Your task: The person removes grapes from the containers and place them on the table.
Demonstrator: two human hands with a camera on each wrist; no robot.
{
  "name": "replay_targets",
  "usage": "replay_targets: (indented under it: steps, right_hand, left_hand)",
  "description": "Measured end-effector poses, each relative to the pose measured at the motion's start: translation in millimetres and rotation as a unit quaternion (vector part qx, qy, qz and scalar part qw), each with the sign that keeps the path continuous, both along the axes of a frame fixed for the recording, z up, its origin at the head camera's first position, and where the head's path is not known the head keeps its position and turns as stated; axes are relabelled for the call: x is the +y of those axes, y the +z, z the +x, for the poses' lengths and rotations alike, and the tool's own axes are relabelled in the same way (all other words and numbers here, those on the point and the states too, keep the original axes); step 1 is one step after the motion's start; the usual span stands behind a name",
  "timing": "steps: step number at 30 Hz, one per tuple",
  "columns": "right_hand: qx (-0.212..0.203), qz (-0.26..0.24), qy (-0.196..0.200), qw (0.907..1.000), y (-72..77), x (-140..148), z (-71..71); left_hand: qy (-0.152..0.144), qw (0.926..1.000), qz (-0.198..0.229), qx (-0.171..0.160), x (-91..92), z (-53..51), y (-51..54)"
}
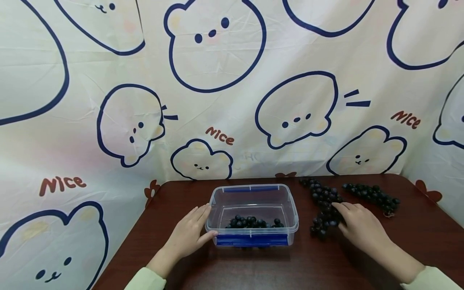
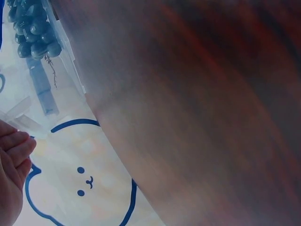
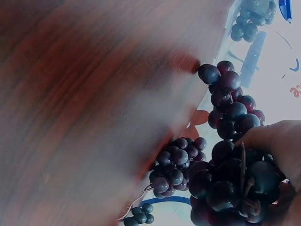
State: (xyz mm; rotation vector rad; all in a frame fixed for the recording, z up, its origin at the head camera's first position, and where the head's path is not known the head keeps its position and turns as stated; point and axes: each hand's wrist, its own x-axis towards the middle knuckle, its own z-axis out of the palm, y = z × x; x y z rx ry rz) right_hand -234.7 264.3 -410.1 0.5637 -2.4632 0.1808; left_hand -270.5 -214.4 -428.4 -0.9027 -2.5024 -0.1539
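Note:
A clear plastic container [image 1: 251, 207] with a blue front clip [image 1: 252, 240] stands on the table, a bunch of dark grapes [image 1: 253, 222] lying inside. My left hand [image 1: 188, 233] rests against its left side, fingers fairly straight along the wall and thumb at the front corner. To the right, my right hand [image 1: 362, 227] holds a long bunch of dark grapes [image 1: 324, 197]. In the right wrist view these grapes [image 3: 223, 193] fill the space by the thumb; the other fingertips are hidden behind them.
Another bunch of dark grapes [image 1: 371, 195] lies at the back right of the brown table [image 1: 253, 270]. A pale cloth [image 1: 246, 117] printed with cartoon bears hangs behind the table's back edge and along both sides.

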Motion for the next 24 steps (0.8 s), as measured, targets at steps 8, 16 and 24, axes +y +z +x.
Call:
replay_targets:
  steps: [8,16,24]
  right_hand:
    - [-0.098,-0.005,-0.04,0.9943,2.1,0.3,4.4]
    - [-0.173,-0.013,-0.057,0.9833,0.6,3.5,3.9]
    - [-0.236,-0.017,-0.062,0.9697,-0.7,7.7,1.8]
  left_hand:
    - [0.0,0.9999,-0.002,-0.01,0.1,0.7,1.3]
    - [0.001,0.9999,-0.003,-0.011,-0.3,0.1,1.2]
    - [0.005,0.9999,-0.001,-0.013,0.5,0.4,1.4]
